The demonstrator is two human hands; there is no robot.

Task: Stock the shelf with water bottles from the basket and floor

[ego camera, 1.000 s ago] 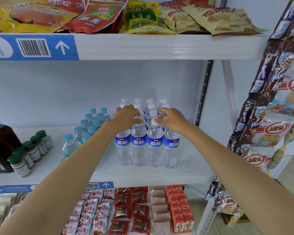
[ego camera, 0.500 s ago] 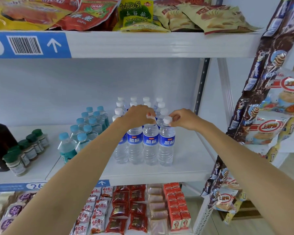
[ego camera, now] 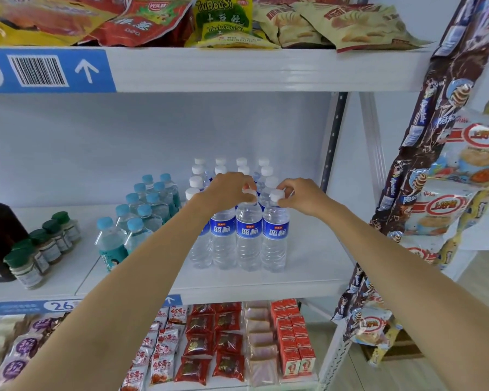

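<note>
Water bottles [ego camera: 249, 235] are full, so heavy with thin walls; we grab at caps. Left hand [ego camera: 229, 190] and right hand [ego camera: 299, 194] each pinch one front-row cap

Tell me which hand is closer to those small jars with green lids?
Left. The left hand sits on the white-capped water bottles, on the side towards the green-lidded jars at the shelf's far left. The right hand pinches a cap farther right.
</note>
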